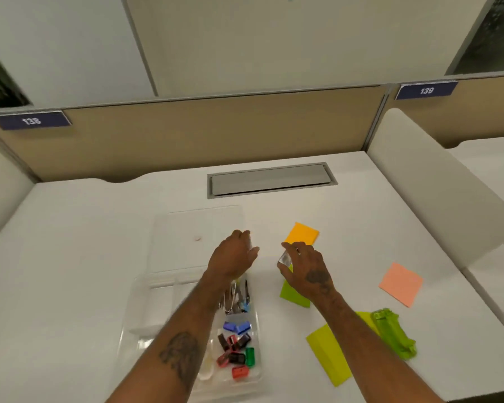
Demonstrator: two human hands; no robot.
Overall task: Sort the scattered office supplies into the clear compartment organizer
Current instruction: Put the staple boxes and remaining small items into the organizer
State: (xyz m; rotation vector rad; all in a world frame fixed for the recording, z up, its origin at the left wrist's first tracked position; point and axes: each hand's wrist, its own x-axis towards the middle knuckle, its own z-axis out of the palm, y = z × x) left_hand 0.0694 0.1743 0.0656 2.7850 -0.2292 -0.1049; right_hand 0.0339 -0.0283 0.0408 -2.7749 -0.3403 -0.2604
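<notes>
— Right hand, at two o'clock from the organizer: pinching a small clear piece, raised for sorting?
— Likely. Left hand, twelve o'clock, by the open lid; grip unclear. Sticky notes await at three o'clock.

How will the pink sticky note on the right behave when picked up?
The pink sticky note lies flat and looks very thin, so it is probably light and floppy, bending if pinched at a corner. With almost no raised edge on the smooth white desk, it may slide before you get under it.
</notes>
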